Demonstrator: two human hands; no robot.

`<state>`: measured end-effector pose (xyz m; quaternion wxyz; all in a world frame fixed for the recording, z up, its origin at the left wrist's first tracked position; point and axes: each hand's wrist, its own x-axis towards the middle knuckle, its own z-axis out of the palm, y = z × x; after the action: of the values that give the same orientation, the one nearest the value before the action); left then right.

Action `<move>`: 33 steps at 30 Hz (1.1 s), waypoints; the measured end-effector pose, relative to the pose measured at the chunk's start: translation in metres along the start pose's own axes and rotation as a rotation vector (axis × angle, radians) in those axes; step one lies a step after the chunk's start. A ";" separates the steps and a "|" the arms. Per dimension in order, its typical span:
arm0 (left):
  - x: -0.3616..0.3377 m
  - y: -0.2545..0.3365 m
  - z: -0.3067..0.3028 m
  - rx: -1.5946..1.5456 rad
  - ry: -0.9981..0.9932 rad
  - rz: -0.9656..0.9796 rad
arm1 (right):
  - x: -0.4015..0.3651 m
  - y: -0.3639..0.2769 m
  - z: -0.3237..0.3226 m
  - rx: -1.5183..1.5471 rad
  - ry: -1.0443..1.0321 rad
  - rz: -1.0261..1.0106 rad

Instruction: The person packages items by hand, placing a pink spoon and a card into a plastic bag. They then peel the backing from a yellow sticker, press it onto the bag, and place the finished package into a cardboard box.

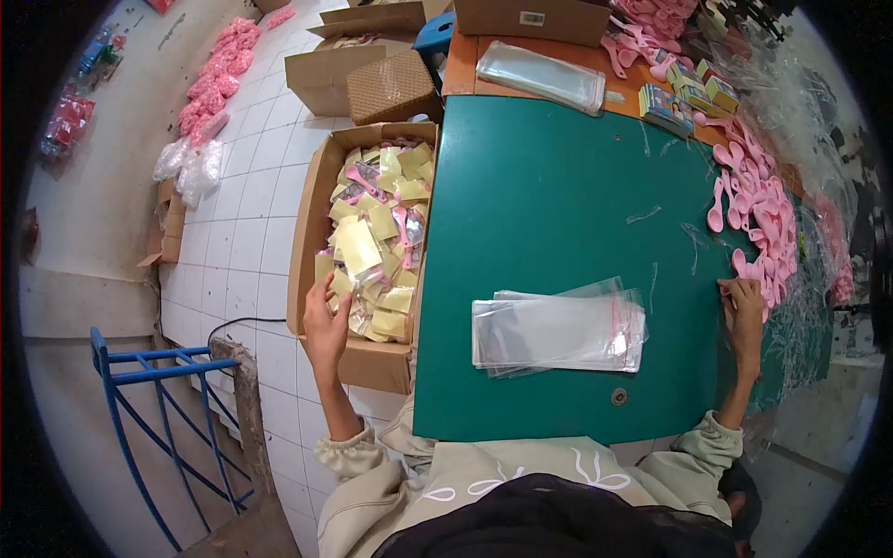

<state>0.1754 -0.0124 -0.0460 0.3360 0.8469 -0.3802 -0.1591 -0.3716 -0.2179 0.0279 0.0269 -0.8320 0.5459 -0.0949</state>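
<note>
My left hand [327, 321] is over the near left side of a cardboard box [307, 251], its fingers apart and holding nothing. Just beyond those fingertips is a clear packet with a pale yellow card [358, 245], above many similar packets, some with pink spoons showing. At the right of the green table [539, 205], my right hand [742, 302] has its fingers drawn together at the near edge of a pile of pink plastic spoons [758, 209]. What those fingers hold, if anything, is hidden. Between my hands lies a loose stack of clear plastic bags [558, 332].
Another stack of clear bags [539, 76] lies on the orange surface at the back, near small printed card stacks [666, 110]. Loose plastic wrap [786, 93] hangs along the right side. A blue metal frame [167, 363] stands at left; open cartons [321, 79] sit beyond the box.
</note>
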 end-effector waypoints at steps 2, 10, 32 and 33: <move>0.006 0.011 0.006 -0.131 -0.021 0.035 | -0.002 0.000 -0.001 0.025 -0.019 0.057; -0.014 0.178 0.041 -0.125 -0.418 0.736 | -0.006 0.016 -0.005 -0.107 0.132 0.000; -0.026 0.197 0.125 -0.326 -0.544 0.763 | 0.019 -0.008 -0.009 1.468 0.388 0.131; -0.028 0.196 0.126 -0.338 -0.506 0.786 | 0.021 -0.008 -0.011 1.638 0.155 0.027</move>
<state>-0.0145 -0.1435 -0.0013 0.4003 0.5081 -0.7093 -0.2801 -0.3582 -0.2326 0.0427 0.5888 -0.5334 0.3139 -0.5199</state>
